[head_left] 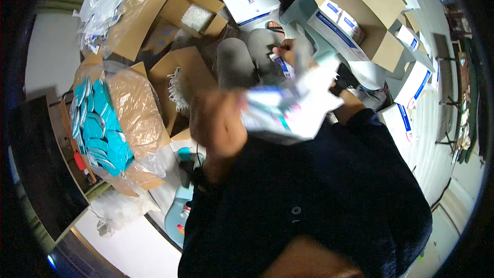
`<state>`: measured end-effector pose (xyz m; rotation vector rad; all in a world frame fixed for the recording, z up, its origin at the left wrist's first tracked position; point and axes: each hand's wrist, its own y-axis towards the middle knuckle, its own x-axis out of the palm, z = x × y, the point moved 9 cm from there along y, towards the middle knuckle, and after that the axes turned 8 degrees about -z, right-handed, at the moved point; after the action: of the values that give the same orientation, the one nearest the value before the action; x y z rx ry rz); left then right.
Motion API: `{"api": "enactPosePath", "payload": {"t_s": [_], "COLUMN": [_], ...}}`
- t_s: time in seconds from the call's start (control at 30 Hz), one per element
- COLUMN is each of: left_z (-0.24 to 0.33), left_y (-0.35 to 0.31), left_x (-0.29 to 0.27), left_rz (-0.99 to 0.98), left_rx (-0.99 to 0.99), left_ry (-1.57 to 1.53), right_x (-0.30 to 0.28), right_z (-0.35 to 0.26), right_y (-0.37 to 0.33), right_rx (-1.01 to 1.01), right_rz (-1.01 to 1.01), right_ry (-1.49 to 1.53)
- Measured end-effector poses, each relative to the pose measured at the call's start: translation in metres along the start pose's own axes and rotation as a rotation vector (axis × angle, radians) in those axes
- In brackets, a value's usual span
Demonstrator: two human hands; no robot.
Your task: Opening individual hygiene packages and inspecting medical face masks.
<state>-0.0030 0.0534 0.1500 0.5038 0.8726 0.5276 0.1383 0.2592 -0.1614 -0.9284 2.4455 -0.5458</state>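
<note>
Blurred by motion, my left hand grips the edge of a white printed packet with blue, teal and pink marks. The packet is tilted in front of my chest and hides part of my right wrist. Farther out, above my knees, my right hand pinches a small white and purple-blue packet. To the left stands a carton lined with clear plastic, full of flat teal packets. Beside it an open carton holds a bundle of thin white pieces.
At upper left a plastic-lined carton bears white packets. A smaller carton holds white pieces. A white box stands ahead. A large open carton with blue-and-white boxes is at upper right; more white boxes stand below it.
</note>
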Motion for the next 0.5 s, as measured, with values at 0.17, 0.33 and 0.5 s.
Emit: {"api": "enactPosePath", "payload": {"t_s": [0.17,0.33,0.5], "left_z": [-0.114,-0.155,-0.167], "left_y": [-0.035,-0.064,-0.084], "left_x": [0.048,0.073,0.078], "left_rz": [0.18,0.352,0.466], "left_rx": [-0.794,-0.791,-0.803], "left_ry": [-0.677,-0.727,-0.556], "right_x": [0.021,0.052,0.038], "right_z": [-0.08,-0.087,-0.131], "right_y": [-0.074,-0.113,-0.143], "right_rx": [-0.391,-0.089,-0.536], "right_rz": [-0.153,-0.402,-0.389], "right_ry": [0.309,1.047,0.704]}}
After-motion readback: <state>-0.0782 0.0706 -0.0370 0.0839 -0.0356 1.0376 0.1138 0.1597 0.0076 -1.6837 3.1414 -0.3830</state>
